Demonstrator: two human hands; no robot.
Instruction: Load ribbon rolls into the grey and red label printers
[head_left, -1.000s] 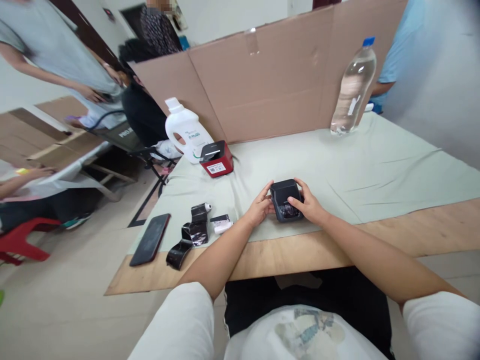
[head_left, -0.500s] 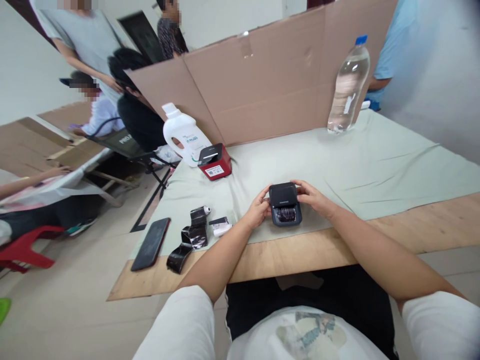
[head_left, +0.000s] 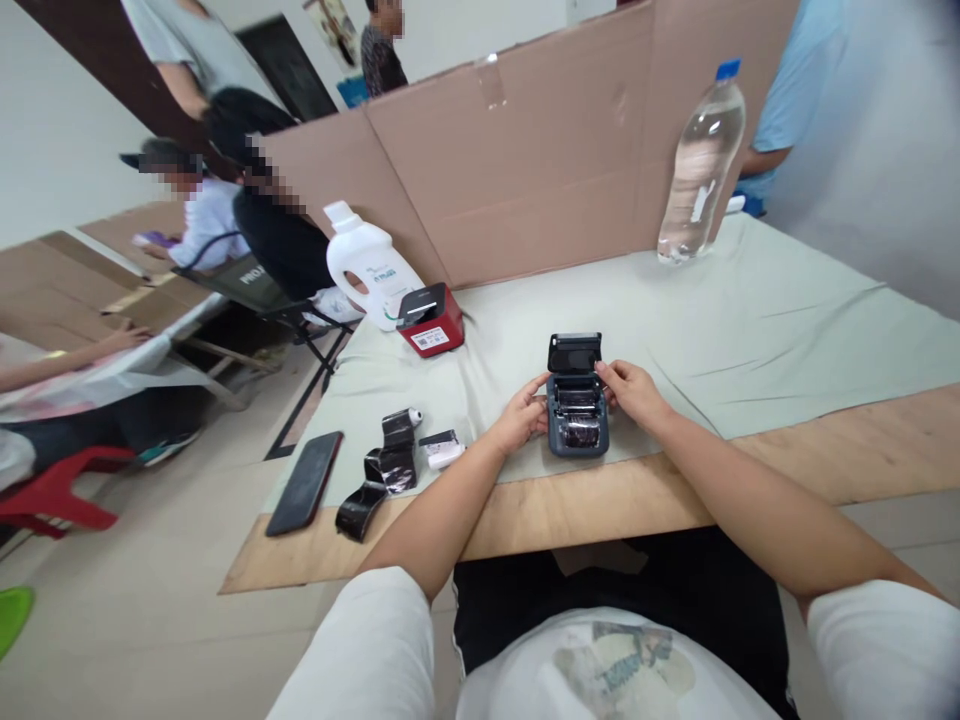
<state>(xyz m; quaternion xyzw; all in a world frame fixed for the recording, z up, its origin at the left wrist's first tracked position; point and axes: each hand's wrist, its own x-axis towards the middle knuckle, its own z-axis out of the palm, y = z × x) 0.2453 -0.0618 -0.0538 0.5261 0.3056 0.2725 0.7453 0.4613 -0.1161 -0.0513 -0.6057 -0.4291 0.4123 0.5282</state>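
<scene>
Between my hands on the cloth sits a small dark label printer [head_left: 578, 440], its lid [head_left: 574, 355] swung up and back. Dark shiny film shows inside it and over its front. My left hand [head_left: 525, 415] grips the printer's left side, thumb and fingers against the casing. On the right side, my right hand [head_left: 631, 392] holds it near the lid's hinge, thumb at the lid's edge. A crumpled strip of black film [head_left: 391, 462] lies left of my forearm, next to a small white roll [head_left: 445, 455].
A phone [head_left: 305, 484] lies at the table's left edge. Behind are a red-and-black box [head_left: 431, 322], a white jug [head_left: 373, 265] and a water bottle [head_left: 702, 165] before a cardboard partition [head_left: 525, 170]. Other people sit and stand beyond, to the left and right.
The printer's lid has gone from closed to raised, and the inside now shows. My right hand has shifted slightly down and right along its side.
</scene>
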